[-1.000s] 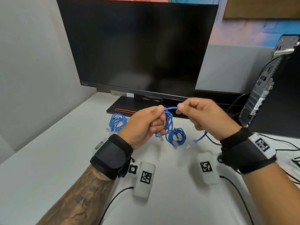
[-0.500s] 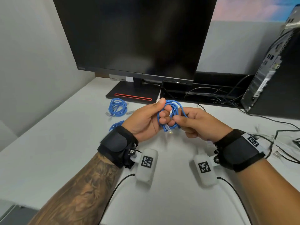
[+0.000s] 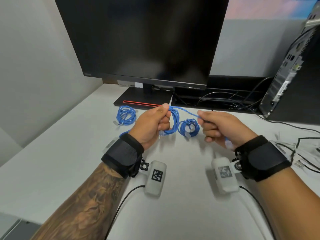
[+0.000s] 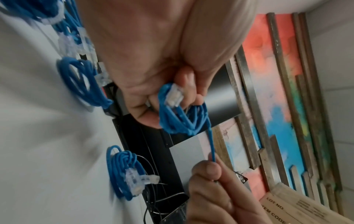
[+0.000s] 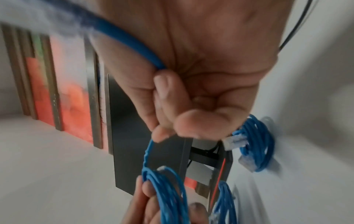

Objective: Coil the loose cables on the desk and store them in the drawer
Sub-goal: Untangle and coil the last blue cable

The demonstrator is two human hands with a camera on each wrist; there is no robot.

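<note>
2 hands work 1 blue cable above the desk: the left hand clenches its finished loops, the right hand pinches the free tail. Wrap the tail snugly around the bundle, keeping tension so the loops stay together.

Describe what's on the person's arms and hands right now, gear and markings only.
Bare forearms, no sleeves or gloves. Each wrist wears a wide black strap carrying a white rounded camera pod with a black-and-white square marker; a thin black cable trails from each pod. The left forearm is tattooed.
</note>
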